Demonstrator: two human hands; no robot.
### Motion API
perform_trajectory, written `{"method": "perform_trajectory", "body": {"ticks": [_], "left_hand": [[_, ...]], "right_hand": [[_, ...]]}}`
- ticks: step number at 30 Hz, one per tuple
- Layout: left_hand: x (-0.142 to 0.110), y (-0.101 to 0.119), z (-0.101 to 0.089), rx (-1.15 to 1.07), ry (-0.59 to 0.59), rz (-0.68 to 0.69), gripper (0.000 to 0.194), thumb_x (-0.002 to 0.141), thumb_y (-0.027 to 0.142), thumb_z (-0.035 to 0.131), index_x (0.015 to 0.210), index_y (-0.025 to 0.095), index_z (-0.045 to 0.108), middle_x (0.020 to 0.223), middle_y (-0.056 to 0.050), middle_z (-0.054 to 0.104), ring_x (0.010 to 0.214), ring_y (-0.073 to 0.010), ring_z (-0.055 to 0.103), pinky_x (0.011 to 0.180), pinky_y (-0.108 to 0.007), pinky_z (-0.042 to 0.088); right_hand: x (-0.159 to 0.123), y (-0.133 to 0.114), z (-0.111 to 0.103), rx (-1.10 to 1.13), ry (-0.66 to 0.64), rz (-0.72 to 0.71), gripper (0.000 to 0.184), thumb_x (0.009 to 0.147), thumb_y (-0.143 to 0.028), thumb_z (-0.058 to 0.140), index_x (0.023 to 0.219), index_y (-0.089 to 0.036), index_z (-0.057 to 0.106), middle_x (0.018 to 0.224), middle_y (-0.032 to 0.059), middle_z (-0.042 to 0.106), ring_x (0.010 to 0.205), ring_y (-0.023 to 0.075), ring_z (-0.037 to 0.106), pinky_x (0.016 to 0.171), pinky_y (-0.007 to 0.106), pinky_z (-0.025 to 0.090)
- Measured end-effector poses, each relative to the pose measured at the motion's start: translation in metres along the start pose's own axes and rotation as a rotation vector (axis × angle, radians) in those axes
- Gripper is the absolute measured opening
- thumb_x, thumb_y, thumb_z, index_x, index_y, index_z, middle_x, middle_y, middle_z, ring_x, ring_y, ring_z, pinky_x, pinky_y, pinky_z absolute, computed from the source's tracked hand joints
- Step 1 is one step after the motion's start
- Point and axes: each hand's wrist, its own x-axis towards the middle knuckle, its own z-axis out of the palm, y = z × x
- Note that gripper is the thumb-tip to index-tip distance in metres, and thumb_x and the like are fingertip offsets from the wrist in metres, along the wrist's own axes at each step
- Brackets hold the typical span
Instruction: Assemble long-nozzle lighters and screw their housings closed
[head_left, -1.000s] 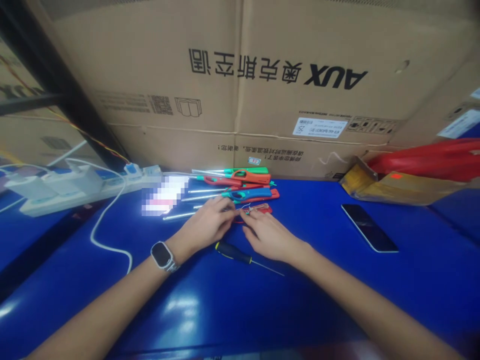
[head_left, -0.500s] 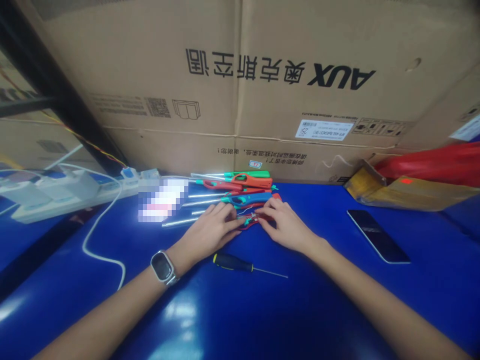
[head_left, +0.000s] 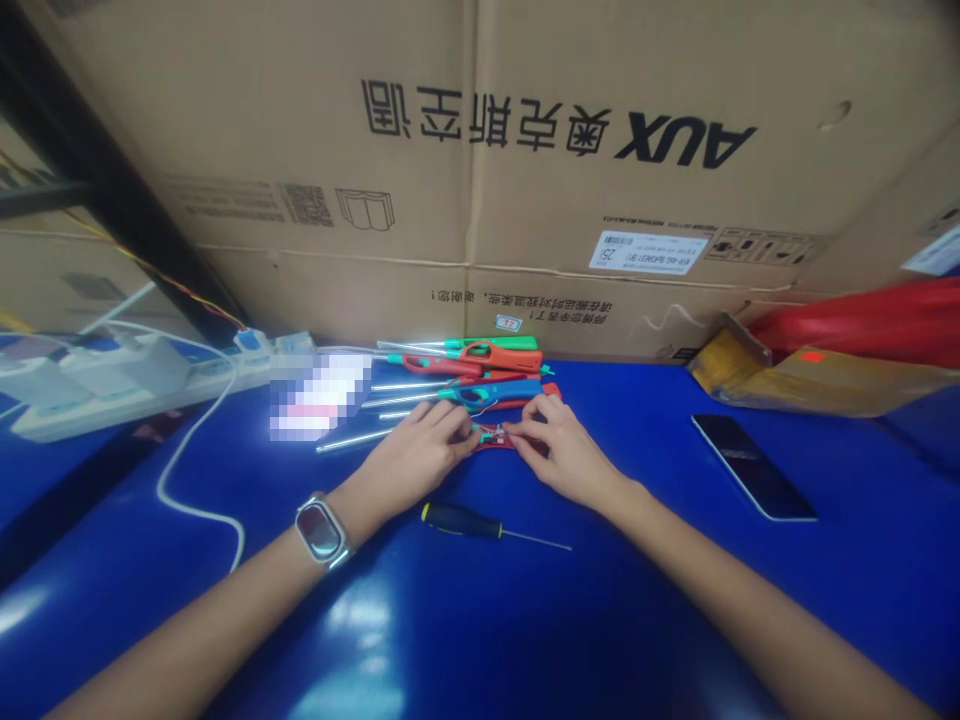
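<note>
Between my hands lies a red long-necked lighter (head_left: 495,443), its casing opened so that small white and green inner parts and a thin wire show. My left hand (head_left: 418,448), with a watch (head_left: 322,530) on the wrist, grips the lighter's left part, where its metal tube runs out to the left. The fingers of my right hand (head_left: 564,448) are pinched at its right end; any small part between the fingertips is hidden. Just beyond lie several more lighters, among them a blue one (head_left: 510,392), an orange one (head_left: 510,360) and a green one (head_left: 499,343).
A screwdriver (head_left: 461,521) lies in front of my hands. To the right are a phone (head_left: 752,467) and an opened carton (head_left: 814,385) with red material. A power strip (head_left: 225,382) with chargers and a white cable is at left. A large cardboard box (head_left: 540,200) stands behind.
The fingertips have drawn slightly apart, and more of the opened lighter's inside shows between them. The whole view has shifted a little.
</note>
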Motion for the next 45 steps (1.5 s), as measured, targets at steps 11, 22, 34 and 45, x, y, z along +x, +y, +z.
{"method": "perform_trajectory", "body": {"ticks": [11,22,34,45], "left_hand": [[-0.005,-0.005,-0.007,-0.175,0.025,-0.087,0.032,0.095,0.027,0.058,0.127,0.021,0.062,0.111,-0.009,0.059,0.103,-0.0252,0.052,0.087,-0.039,0.044],[-0.026,-0.047,-0.027,-0.393,0.002,-0.322,0.020,0.086,0.017,0.057,0.101,0.019,0.070,0.099,-0.007,0.061,0.096,-0.0248,0.058,0.085,-0.040,0.049],[-0.017,-0.029,-0.014,-0.310,0.056,-0.223,0.025,0.098,0.024,0.051,0.117,0.020,0.066,0.111,-0.008,0.064,0.101,-0.0231,0.056,0.090,-0.040,0.047],[-0.005,-0.017,0.001,-0.354,0.089,-0.210,0.022,0.099,0.020,0.049,0.103,0.018,0.071,0.102,-0.008,0.068,0.091,-0.0203,0.062,0.082,-0.036,0.051]], "right_hand": [[-0.003,0.003,0.006,0.074,0.031,0.064,0.020,0.093,-0.026,0.058,0.109,-0.021,0.069,0.101,0.0079,0.060,0.096,0.0226,0.057,0.086,0.041,0.048],[0.007,-0.009,0.002,0.129,0.042,0.059,0.018,0.092,-0.025,0.059,0.108,-0.022,0.068,0.102,0.0070,0.061,0.098,0.0221,0.058,0.088,0.041,0.048],[0.038,-0.027,0.007,-0.031,-0.075,0.030,0.018,0.089,-0.027,0.064,0.104,-0.020,0.070,0.097,0.0070,0.065,0.095,0.0237,0.057,0.085,0.041,0.044],[0.017,-0.028,0.015,0.097,-0.045,0.018,0.022,0.091,-0.021,0.060,0.111,-0.024,0.069,0.107,0.0073,0.064,0.100,0.0228,0.057,0.087,0.041,0.047]]}}
